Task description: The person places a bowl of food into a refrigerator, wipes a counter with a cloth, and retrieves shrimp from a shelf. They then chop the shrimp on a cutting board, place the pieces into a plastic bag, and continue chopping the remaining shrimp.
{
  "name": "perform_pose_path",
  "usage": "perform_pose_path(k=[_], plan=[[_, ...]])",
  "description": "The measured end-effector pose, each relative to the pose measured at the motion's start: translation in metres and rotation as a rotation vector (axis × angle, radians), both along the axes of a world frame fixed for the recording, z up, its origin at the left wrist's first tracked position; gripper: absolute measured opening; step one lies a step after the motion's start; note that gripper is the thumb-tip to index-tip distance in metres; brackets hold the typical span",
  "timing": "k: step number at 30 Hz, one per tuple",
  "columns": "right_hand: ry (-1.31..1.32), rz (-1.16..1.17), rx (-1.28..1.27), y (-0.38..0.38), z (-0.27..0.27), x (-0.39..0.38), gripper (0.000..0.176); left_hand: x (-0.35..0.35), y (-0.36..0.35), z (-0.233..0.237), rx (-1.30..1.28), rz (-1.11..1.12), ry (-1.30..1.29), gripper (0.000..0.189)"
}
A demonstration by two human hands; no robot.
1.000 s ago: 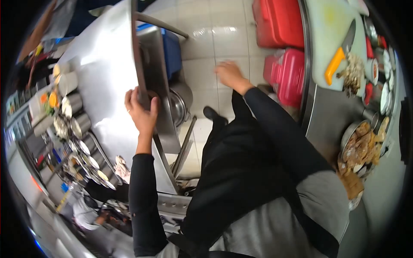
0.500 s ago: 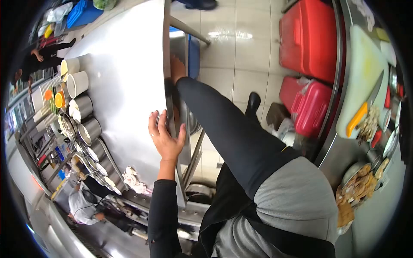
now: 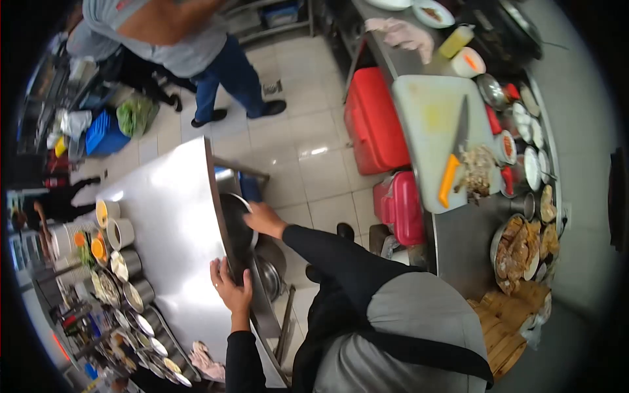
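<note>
My right hand (image 3: 263,220) grips the rim of a dark round pan (image 3: 237,226) at the side of the steel table (image 3: 173,203). The pan is partly hidden by the tabletop. At the table's edge rests my left hand (image 3: 230,288), open, with fingers apart and the thumb raised. Below the pan, on the lower level, steel bowls (image 3: 268,278) show beside the table.
Opposite stands a counter with a white cutting board (image 3: 426,141), an orange-handled knife (image 3: 452,170) and a bowl of brown food (image 3: 514,252). Red boxes (image 3: 373,121) sit below it. Metal containers (image 3: 141,295) line the table's far side. A person (image 3: 223,72) stands ahead.
My right hand has come out from under the table with the dark pan in its grip. My view has shifted, and people now show ahead. My left hand stays at the table's edge.
</note>
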State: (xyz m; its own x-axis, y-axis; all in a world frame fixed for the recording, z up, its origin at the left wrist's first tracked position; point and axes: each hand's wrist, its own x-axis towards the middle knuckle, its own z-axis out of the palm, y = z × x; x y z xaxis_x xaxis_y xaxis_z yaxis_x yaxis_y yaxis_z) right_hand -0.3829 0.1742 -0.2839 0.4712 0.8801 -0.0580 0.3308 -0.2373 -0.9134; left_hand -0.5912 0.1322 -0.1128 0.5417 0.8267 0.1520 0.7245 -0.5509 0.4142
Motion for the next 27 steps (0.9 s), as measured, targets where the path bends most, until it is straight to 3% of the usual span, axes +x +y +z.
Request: perform_pose_path(k=[3, 6, 8, 10, 12, 14, 17, 19, 21, 23, 26, 27], plan=[[0.074, -0.194, -0.131, -0.095, 0.016, 0.063, 0.028, -0.001, -0.003, 0.002, 0.008, -0.021, 0.000, 0.065], [0.230, -0.345, -0.268, -0.167, 0.068, 0.135, 0.029, -0.002, -0.006, 0.004, 0.045, -0.036, 0.012, 0.065], [0.443, -0.470, -0.136, -0.196, 0.121, 0.183, 0.031, -0.001, -0.009, 0.006, 0.022, -0.026, 0.034, 0.066], [0.486, -0.565, 0.075, -0.208, 0.128, 0.241, 0.027, 0.000, -0.014, 0.009, 0.026, -0.033, 0.033, 0.066], [0.223, -0.693, 0.138, -0.208, 0.140, 0.303, 0.022, 0.001, -0.009, 0.009, -0.030, -0.020, 0.036, 0.067], [0.389, -0.777, 0.249, -0.209, 0.190, 0.355, 0.025, 0.024, 0.002, 0.008, -0.042, -0.051, -0.066, 0.067], [0.412, -0.903, 0.322, -0.191, 0.218, 0.436, 0.024, 0.092, 0.025, 0.011, -0.122, -0.150, -0.342, 0.064], [0.447, -0.998, 0.287, -0.172, 0.226, 0.475, 0.022, 0.165, 0.053, 0.010, -0.093, -0.284, -0.338, 0.061], [0.559, -1.188, 0.319, -0.155, 0.212, 0.511, 0.024, 0.241, 0.084, -0.002, -0.302, -0.471, -0.493, 0.060], [0.644, -1.213, 0.340, -0.146, 0.184, 0.545, 0.028, 0.313, 0.100, 0.009, -0.365, -0.638, -0.509, 0.057], [0.695, -1.132, 0.447, -0.151, 0.181, 0.544, 0.042, 0.392, 0.110, 0.023, -0.509, -0.774, -0.506, 0.055], [0.585, -1.199, 0.389, -0.161, 0.196, 0.527, 0.044, 0.409, 0.112, 0.022, -0.582, -0.788, -0.507, 0.052]])
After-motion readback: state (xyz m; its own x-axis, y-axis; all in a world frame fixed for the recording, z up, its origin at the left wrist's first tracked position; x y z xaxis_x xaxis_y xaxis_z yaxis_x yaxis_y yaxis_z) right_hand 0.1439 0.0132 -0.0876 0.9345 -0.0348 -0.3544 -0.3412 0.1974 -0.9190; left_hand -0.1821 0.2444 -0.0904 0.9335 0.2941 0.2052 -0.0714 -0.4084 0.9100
